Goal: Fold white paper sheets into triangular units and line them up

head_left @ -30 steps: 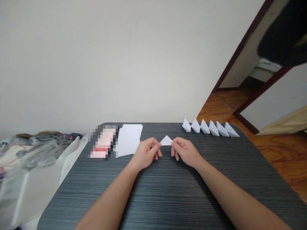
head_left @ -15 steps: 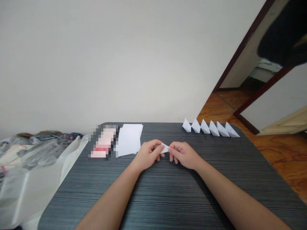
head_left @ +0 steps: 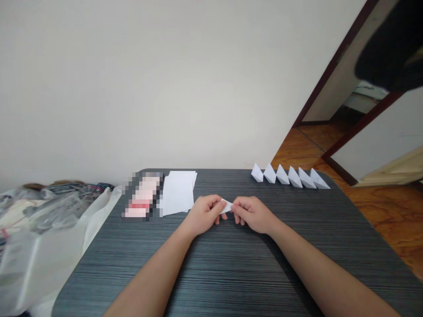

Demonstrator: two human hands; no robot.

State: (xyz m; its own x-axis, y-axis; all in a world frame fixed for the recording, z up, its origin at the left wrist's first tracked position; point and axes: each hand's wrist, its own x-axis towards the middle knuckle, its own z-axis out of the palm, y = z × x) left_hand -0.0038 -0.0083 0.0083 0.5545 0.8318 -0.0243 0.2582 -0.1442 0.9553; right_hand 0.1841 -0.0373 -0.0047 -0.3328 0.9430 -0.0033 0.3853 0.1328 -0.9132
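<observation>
Between my two hands is a small folded piece of white paper [head_left: 226,206], held just above the dark table [head_left: 224,268]. My left hand [head_left: 206,214] pinches its left end between thumb and fingers. The right corner is pinched by my right hand [head_left: 253,214]. Only a small pale triangle of the paper shows; the rest is hidden by my fingers. To the left of my left hand lies a stack of white paper sheets [head_left: 178,191]. Several folded white paper boats [head_left: 283,175] stand in a row at the table's far right.
A pixelated pinkish object [head_left: 143,196] lies left of the sheets. Plastic-wrapped items [head_left: 56,215] are heaped beyond the table's left edge. A pale wall [head_left: 198,88] rises behind the table. Wooden floor [head_left: 380,211] and a doorway are on the right.
The folded paper and my fingertips have shifted very slightly. Both hands keep their pinch, and everything else stays where it was.
</observation>
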